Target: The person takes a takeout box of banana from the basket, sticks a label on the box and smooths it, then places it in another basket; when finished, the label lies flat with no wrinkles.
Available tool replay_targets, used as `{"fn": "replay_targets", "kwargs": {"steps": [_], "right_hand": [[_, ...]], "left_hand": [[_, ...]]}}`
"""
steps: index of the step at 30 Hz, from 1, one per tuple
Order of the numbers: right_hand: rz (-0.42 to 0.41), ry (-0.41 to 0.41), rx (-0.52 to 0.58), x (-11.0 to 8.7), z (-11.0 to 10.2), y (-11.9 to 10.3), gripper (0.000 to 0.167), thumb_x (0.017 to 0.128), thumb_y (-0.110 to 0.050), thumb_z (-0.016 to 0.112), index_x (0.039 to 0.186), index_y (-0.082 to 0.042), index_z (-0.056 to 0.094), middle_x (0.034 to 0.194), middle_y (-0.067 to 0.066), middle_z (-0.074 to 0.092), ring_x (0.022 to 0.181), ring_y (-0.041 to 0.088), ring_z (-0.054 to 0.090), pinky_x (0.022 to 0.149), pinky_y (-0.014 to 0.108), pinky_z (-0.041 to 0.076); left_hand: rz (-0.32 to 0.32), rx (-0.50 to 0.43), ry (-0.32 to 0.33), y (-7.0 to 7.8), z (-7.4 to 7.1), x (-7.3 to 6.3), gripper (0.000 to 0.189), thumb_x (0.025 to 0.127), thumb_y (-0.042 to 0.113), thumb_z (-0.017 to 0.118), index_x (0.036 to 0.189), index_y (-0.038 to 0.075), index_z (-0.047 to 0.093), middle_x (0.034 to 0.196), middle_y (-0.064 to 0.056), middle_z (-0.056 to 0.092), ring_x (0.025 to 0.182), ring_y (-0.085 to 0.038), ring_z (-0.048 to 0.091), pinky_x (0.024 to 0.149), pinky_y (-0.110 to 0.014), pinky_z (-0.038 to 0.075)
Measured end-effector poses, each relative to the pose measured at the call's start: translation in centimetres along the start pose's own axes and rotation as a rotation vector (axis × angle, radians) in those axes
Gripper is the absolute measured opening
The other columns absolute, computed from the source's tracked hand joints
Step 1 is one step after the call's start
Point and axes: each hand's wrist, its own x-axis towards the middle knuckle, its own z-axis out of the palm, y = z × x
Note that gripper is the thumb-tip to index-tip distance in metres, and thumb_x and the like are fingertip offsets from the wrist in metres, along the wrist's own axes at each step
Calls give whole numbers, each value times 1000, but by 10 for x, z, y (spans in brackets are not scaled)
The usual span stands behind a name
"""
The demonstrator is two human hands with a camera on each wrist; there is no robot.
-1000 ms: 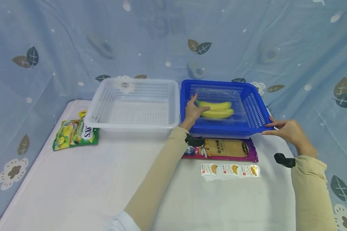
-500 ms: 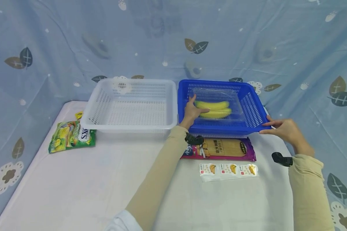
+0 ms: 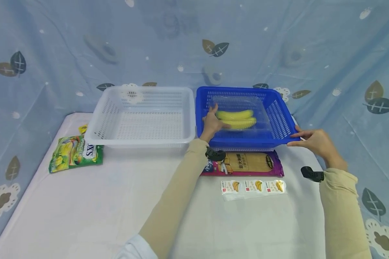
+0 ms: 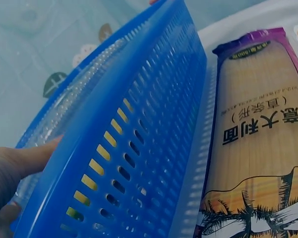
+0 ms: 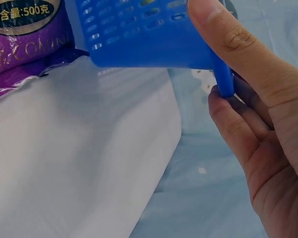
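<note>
My left hand (image 3: 212, 123) reaches over the near left part of the blue basket (image 3: 280, 120) and grips the left end of a clear plastic box (image 3: 260, 111). The thumb lies over the box's near side, the fingers along its left end. Yellow bananas (image 3: 239, 123) show inside the box. At the basket's near right corner, my right hand (image 3: 314, 142) pinches the rim between thumb and fingers; the right wrist view shows the thumb (image 5: 223, 32) above the blue rim and fingertips beneath it. The left wrist view has the basket's slotted wall hiding most of the box.
A white basket (image 3: 91, 137) stands left of the blue one. Before the blue basket lies a purple noodle packet (image 3: 251, 163), with a strip of banana stickers (image 3: 254, 187) nearer. A green snack bag (image 3: 74, 153) and a small yellow packet (image 3: 83, 128) lie at the left.
The whole scene shifts slightly left in the head view. Both hands keep their holds, and the bananas stay in the box inside the blue basket.
</note>
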Motion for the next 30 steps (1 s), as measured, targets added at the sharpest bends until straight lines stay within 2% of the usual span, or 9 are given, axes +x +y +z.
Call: {"fn": "replay_targets", "kwargs": {"steps": [1, 4, 7, 9, 13, 17, 20, 30], "right_hand": [[-10, 3, 3, 1, 0, -1, 69, 76, -43, 80, 116, 11, 63, 144, 19, 34, 129, 52, 34, 95, 60, 36], [-28, 7, 18, 3, -2, -4, 68, 76, -40, 80, 116, 12, 63, 143, 19, 35, 129, 52, 35, 97, 61, 37], [-29, 7, 17, 3, -3, -5, 68, 75, -40, 81, 115, 12, 62, 143, 20, 35, 129, 52, 35, 98, 63, 36], [-23, 4, 14, 3, -4, -5, 69, 75, -41, 81, 115, 12, 62, 143, 20, 35, 128, 52, 35, 98, 64, 35], [-12, 2, 13, 2, -4, -6, 70, 75, -42, 81, 116, 12, 62, 144, 19, 34, 128, 53, 34, 98, 65, 35], [-3, 5, 19, 1, -2, -5, 71, 74, -44, 81, 116, 11, 63, 144, 19, 34, 128, 53, 34, 98, 65, 35], [6, -4, 18, 1, -1, -5, 73, 73, -46, 81, 117, 10, 62, 144, 18, 34, 129, 53, 34, 98, 65, 34], [-10, -7, 26, -2, 0, -2, 68, 75, -39, 82, 115, 12, 62, 144, 21, 34, 129, 54, 33, 99, 67, 32]], "left_hand": [[22, 5, 13, 0, -1, 1, 102, 69, 14, 87, 151, 14, 27, 158, -14, 16, 144, -39, 10, 117, -50, 10], [65, -27, 47, 1, -5, 2, 90, 68, 15, 89, 145, 13, 42, 157, -14, 23, 144, -37, 15, 115, -48, 21], [113, -35, 77, 4, -8, 1, 68, 67, 19, 89, 129, 11, 60, 155, -14, 29, 143, -34, 20, 113, -46, 27], [135, -19, 87, 5, -9, 1, 54, 68, 23, 89, 115, 10, 65, 154, -13, 30, 143, -32, 22, 113, -45, 29], [186, 18, 79, 5, -10, 2, 43, 67, 27, 89, 98, 12, 62, 155, -11, 29, 142, -29, 24, 115, -44, 24], [279, 14, 41, 4, -12, 2, 43, 66, 28, 90, 93, 13, 59, 154, -10, 30, 143, -25, 24, 116, -45, 20], [328, 6, 14, 1, -15, 0, 42, 67, 29, 89, 91, 13, 58, 153, -11, 32, 143, -20, 24, 115, -46, 22], [387, -65, -24, -3, -24, -8, 40, 72, 31, 86, 95, 13, 59, 155, -8, 29, 144, -14, 21, 110, -46, 32]]}}
